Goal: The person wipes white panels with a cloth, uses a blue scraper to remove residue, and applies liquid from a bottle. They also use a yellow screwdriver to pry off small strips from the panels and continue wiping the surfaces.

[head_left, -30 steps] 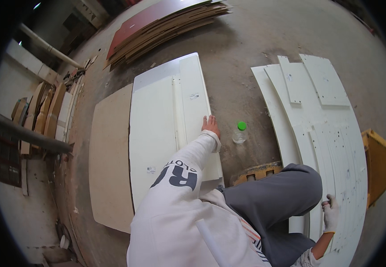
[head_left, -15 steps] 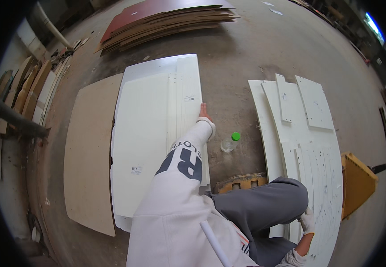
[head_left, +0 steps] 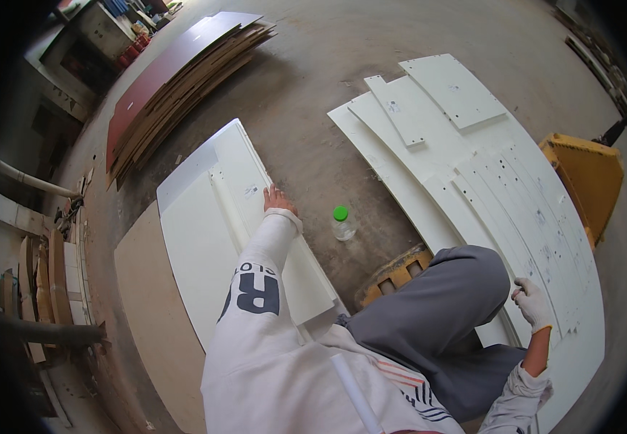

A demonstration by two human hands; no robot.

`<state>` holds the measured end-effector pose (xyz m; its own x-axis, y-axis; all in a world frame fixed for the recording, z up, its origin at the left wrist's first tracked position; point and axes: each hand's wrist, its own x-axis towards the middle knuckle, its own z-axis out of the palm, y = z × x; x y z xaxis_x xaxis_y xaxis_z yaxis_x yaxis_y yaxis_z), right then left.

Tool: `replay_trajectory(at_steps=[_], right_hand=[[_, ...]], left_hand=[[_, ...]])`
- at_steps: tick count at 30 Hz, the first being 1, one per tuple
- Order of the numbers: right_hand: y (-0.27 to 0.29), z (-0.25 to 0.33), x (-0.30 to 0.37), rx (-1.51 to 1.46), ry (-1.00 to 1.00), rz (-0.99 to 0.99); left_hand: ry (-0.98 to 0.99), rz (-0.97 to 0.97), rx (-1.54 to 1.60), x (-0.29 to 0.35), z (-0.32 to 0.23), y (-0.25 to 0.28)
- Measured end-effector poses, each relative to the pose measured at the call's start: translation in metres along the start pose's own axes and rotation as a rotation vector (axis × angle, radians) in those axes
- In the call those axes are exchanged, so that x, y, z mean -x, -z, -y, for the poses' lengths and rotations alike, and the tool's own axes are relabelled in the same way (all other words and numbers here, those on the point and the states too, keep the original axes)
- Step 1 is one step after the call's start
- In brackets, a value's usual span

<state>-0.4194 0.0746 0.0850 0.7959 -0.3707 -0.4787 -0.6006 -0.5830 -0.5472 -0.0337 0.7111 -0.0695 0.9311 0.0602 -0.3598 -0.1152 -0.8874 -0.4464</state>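
With my left hand (head_left: 278, 200), which is bare, I grip the right edge of a narrow white board (head_left: 255, 189). This board lies on a larger white panel (head_left: 190, 217), with a shadowed gap along its left side. My right hand (head_left: 534, 307) wears a pale glove and is curled beside my bent knee, over several stacked white panels (head_left: 443, 123) with small drilled holes. What its fingers hold, if anything, cannot be made out. A clear bottle with a green cap (head_left: 341, 214) stands on the floor between the two stacks.
A brown board (head_left: 147, 289) lies under the left stack. Farther off is a pile of reddish boards (head_left: 176, 79). A yellow pallet jack (head_left: 584, 177) stands at the right, its fork end (head_left: 393, 278) showing near my knee. Timber pieces (head_left: 53, 275) lean at the left wall.
My view has turned, so both stacks appear tilted. My left hand's fingers now lie over the board's edge, and that board looks shifted or raised. My right hand has come away from beneath the knee.
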Motion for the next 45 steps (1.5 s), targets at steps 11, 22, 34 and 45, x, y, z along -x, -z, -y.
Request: replay_trajectory(at_steps=[11,22,34,45], right_hand=[[-0.005,0.022,0.015,0.160,-0.001,-0.013],[0.008,0.060,0.032,0.268,-0.057,-0.052],[0.028,0.051,0.080,0.262,0.018,-0.136],[0.081,0.134,0.173,0.268,0.822,-0.855]], left_hand=[[-0.084,-0.039,0.155,0.046,-0.034,-0.010],[-0.116,-0.061,0.205,0.039,-0.022,-0.048],[-0.077,0.079,0.230,0.015,-0.005,-0.050],[-0.007,-0.027,0.193,0.034,-0.022,-0.070]])
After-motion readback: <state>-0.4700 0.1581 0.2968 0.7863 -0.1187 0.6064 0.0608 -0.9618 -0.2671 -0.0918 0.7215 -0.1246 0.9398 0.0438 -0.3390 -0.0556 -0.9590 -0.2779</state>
